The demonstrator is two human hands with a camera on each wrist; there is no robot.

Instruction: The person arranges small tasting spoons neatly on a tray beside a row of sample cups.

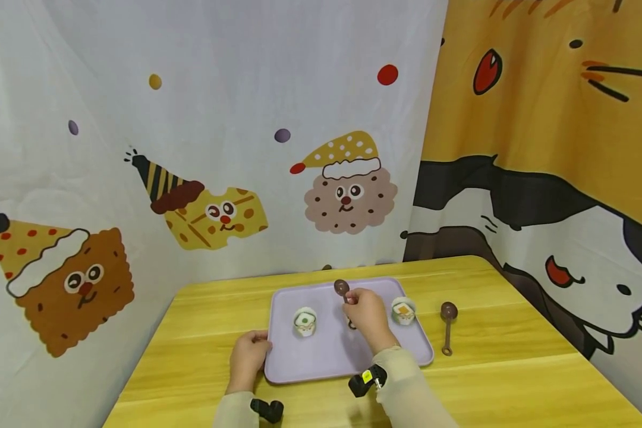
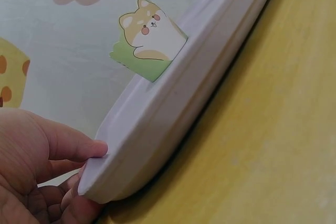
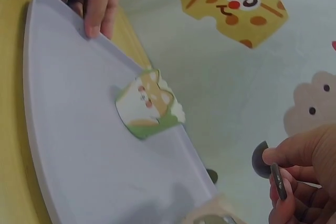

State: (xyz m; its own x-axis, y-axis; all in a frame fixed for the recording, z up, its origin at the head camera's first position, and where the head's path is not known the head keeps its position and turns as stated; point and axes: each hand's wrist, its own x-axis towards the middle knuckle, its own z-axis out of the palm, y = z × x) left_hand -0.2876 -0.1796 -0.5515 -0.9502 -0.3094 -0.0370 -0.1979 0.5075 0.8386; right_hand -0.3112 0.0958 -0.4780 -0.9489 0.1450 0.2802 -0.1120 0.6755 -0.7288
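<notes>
A light purple tray (image 1: 299,365) lies on the table. My left hand (image 1: 248,359) pinches its left edge, thumb on the rim (image 2: 107,142) and other fingers below. Over the tray's middle, my right hand (image 1: 369,318) holds a brown spoon (image 1: 342,288) by its handle, the round bowl pointing away from me. A small paper cup with a dog print (image 1: 305,327) stands on the left of the tray, a green and white filling inside. Another cup (image 1: 403,312) at the right shows a white and orange filling. A third, brownish cup (image 3: 210,213) is mostly hidden near the right hand.
A second brown spoon (image 1: 448,327) lies on the yellow wood-grain table (image 1: 513,333), right of the tray. Behind the table hangs a white curtain (image 1: 219,89) with cartoon prints. An orange and black printed cloth (image 1: 524,131) hangs at the right.
</notes>
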